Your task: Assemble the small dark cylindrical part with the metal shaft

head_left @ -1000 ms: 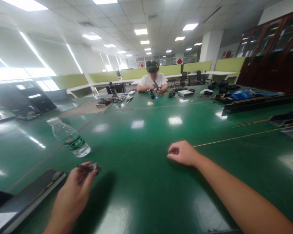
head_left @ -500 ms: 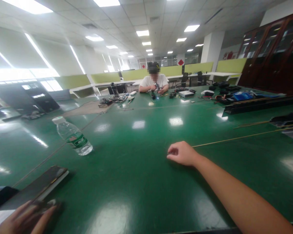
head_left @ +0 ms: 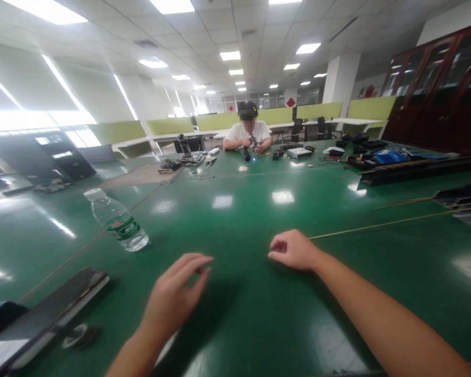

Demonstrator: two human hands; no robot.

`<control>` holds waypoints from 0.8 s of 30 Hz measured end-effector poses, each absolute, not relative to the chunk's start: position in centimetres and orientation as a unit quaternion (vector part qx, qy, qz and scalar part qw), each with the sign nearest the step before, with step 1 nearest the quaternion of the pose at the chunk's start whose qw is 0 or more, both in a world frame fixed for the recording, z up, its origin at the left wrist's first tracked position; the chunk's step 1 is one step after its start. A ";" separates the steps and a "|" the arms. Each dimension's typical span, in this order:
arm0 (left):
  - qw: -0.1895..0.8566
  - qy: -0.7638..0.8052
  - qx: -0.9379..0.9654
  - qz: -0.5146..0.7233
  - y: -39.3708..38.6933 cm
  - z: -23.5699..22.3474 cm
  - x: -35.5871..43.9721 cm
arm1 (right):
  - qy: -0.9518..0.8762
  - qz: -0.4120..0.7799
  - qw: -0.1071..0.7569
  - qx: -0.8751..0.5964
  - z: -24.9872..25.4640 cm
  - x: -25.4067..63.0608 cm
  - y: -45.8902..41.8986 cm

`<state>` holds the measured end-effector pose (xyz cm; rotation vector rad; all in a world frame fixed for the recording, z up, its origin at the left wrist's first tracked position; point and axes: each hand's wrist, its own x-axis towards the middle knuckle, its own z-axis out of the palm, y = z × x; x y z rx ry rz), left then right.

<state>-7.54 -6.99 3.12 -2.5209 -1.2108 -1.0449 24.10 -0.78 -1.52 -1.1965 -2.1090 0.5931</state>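
Observation:
My left hand (head_left: 176,288) hovers over the green tabletop (head_left: 235,220), left of my right hand. Its thumb and fingertips are slightly apart, and I see nothing between them. My right hand (head_left: 294,250) rests on the table with thumb and fingers curled together in a pinch. A small dark bit shows at its fingertips, too small to name. Behind that hand a thin brass-coloured rod (head_left: 372,226) runs off to the right. Low on the left lies a round, ring-like object (head_left: 77,335), blurred, beside a long dark flat case (head_left: 58,301).
A clear water bottle (head_left: 120,225) with a green label stands tilted-looking at the left. Across the table sits a person (head_left: 255,137) handling a device. Black channel pieces (head_left: 419,172) and more rods (head_left: 404,201) lie at the right. Tools and parts (head_left: 188,158) clutter the far side.
My left hand has left the ring-like object at the lower left and moved right and forward, toward my right hand. The right hand stays in place, still pinched.

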 end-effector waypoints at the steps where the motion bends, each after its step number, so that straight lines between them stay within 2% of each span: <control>1: 0.055 -0.367 -0.870 -0.325 -5.9 3.2 -5.2 | -0.801 0.231 0.320 -0.450 -1.5 24.1 -0.8; 6: 0.020 -0.267 -0.945 -0.189 -1.7 1.7 3.4 | -0.792 0.290 0.344 -0.413 -1.5 24.3 -0.7; 13: 0.043 -0.248 -0.943 -0.216 0.0 0.0 5.8 | -0.784 0.287 0.349 -0.425 -1.7 24.4 -0.1; 17: 0.068 -0.280 -0.929 -0.234 -0.8 1.1 3.3 | -0.768 0.356 0.337 -0.412 -1.6 24.4 -0.3; 22: 0.100 -0.481 -0.808 -0.326 -3.4 3.6 -5.7 | -0.772 0.350 0.313 -0.429 -1.6 24.6 -0.4; 24: 0.143 -0.545 -0.736 -0.375 -5.4 4.8 -9.8 | -0.778 0.341 0.306 -0.431 -1.8 24.6 -0.3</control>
